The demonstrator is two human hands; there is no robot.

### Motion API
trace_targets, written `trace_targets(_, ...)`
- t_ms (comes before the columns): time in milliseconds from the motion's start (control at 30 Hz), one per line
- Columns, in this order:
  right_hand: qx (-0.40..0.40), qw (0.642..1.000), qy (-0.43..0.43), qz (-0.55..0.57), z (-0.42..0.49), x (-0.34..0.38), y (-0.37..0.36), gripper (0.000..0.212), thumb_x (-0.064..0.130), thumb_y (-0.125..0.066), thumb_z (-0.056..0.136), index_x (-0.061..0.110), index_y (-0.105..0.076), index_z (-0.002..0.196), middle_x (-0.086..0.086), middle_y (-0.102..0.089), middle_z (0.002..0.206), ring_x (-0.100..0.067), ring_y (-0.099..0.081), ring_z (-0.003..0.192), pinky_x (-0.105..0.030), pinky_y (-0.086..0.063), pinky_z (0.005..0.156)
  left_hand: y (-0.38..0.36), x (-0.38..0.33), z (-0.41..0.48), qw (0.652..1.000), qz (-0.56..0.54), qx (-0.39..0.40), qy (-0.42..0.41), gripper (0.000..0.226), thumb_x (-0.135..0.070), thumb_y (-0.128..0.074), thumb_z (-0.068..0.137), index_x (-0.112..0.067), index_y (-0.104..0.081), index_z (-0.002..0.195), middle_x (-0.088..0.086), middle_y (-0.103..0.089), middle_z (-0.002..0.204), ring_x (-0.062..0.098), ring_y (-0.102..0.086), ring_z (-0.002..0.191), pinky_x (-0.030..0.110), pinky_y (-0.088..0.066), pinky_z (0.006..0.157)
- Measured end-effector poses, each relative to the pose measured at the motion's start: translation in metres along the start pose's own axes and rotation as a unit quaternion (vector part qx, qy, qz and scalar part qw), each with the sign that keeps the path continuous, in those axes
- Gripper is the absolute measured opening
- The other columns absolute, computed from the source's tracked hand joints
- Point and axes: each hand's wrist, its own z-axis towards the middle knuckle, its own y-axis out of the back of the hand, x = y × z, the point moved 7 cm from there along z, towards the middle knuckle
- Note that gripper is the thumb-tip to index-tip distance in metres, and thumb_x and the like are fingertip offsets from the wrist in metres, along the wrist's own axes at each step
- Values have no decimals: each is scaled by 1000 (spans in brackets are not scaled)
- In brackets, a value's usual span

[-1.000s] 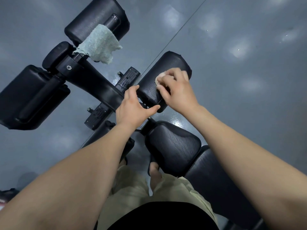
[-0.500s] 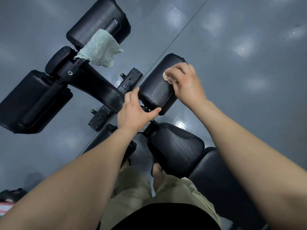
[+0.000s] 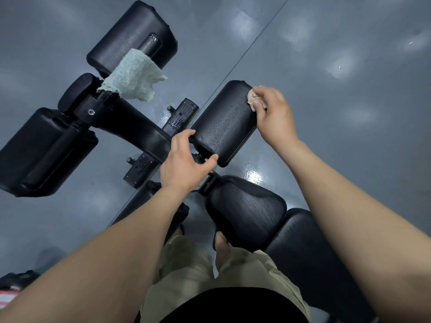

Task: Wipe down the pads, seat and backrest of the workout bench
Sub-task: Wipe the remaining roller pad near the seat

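Observation:
A black workout bench stands on a grey floor below me. Its near right roller pad (image 3: 224,123) lies between my hands and shows damp streaks. My right hand (image 3: 272,113) grips a small pale wipe (image 3: 253,99) and presses it on the pad's far right edge. My left hand (image 3: 184,164) clasps the pad's near left end, thumb and fingers spread around it. The black seat (image 3: 247,210) lies below, with the backrest (image 3: 310,252) running off to the lower right. Two larger pads sit further off: a far one (image 3: 130,31) and a left one (image 3: 44,150).
A light green towel (image 3: 131,75) hangs over the bench's black frame (image 3: 130,123) near the far pads. Two black foot plates (image 3: 182,115) rest on the floor under the frame. My legs in khaki shorts (image 3: 186,271) are beside the seat. Glossy grey floor surrounds the bench.
My right hand has slid the wipe along the roller pad from its near end toward its far right edge. The left hand has kept its hold on the pad's near end.

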Motion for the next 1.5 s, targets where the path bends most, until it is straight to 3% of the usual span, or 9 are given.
trace_targets(100, -7, 1000, -8, -7, 6, 4, -1, 27, 7, -52, 96, 9, -66, 119, -8, -66, 116, -21, -57, 113, -20, -41, 94, -1, 2, 1, 1000, 12, 0, 11, 93, -73, -67, 70, -36, -30, 146, -21, -35, 146, 11, -60, 113, 35, -50, 82)
trace_targets(200, 1, 999, 33, -18, 13, 15, -9, 31, 6, -51, 95, 8, -68, 121, -11, -65, 129, -25, -55, 129, -24, -38, 107, -1, 0, 1, 1000, 9, 3, 2, 93, -73, -68, 69, -34, -32, 146, -21, -34, 145, 9, -59, 114, 33, -49, 80)
trace_targets(333, 22, 990, 137, -30, -3, 26, -27, 32, 1, -54, 94, 4, -69, 122, -15, -63, 135, -34, -53, 133, -47, -35, 117, 1, 0, 0, 1000, 5, 5, 0, 92, -73, -72, 67, -37, -33, 142, -19, -34, 144, 9, -58, 115, 32, -44, 78)
trace_targets(500, 78, 967, 239, -44, -38, 20, -30, 36, 9, -49, 103, 6, -58, 137, -10, -52, 148, -30, -41, 144, -47, -33, 118, -1, 1, 0, 1000, 8, 17, 13, 96, -77, -73, 61, -41, -30, 139, -18, -44, 146, 13, -58, 119, 36, -46, 85)
trace_targets(667, 57, 978, 187, -71, -12, 15, -24, 39, 10, -42, 103, 10, -56, 139, -9, -53, 147, -31, -43, 141, -46, -31, 120, -2, 1, 0, 1000, 4, 19, 14, 97, -78, -73, 61, -42, -30, 139, -19, -41, 146, 13, -58, 119, 36, -46, 85)
trace_targets(833, 66, 993, 57, -73, 6, 24, -26, 51, 24, -40, 104, 18, -36, 155, -5, -42, 157, -30, -27, 151, -45, -22, 123, 0, 0, -1, 1000, 5, 17, 14, 96, -79, -73, 60, -42, -30, 138, -21, -41, 145, 13, -59, 118, 38, -51, 87)
trace_targets(1000, 104, 985, 121, -70, -27, 32, -25, 53, 41, -36, 106, 16, -41, 153, -5, -34, 162, -30, -18, 154, -48, -15, 125, 1, -1, -2, 1000, 4, 21, 17, 96, -79, -73, 59, -43, -30, 137, -21, -41, 144, 10, -57, 119, 37, -50, 85)
trace_targets(1267, 114, 968, 215, -62, -55, 31, -33, 34, 17, -51, 104, 11, -55, 137, -5, -45, 155, -30, -32, 149, -50, -33, 118, 2, -3, -2, 1000, 3, 20, 18, 94, -77, -74, 61, -42, -31, 137, -20, -42, 144, 11, -57, 119, 34, -45, 81)
trace_targets(1500, 61, 988, 119, -82, -9, 26, -22, 41, 19, -41, 104, 14, -53, 142, -7, -47, 153, -36, -32, 148, -52, -29, 119, 2, -2, -1, 1000, 1, 18, 21, 94, -76, -75, 60, -43, -31, 136, -21, -42, 145, 12, -57, 119, 35, -45, 83)
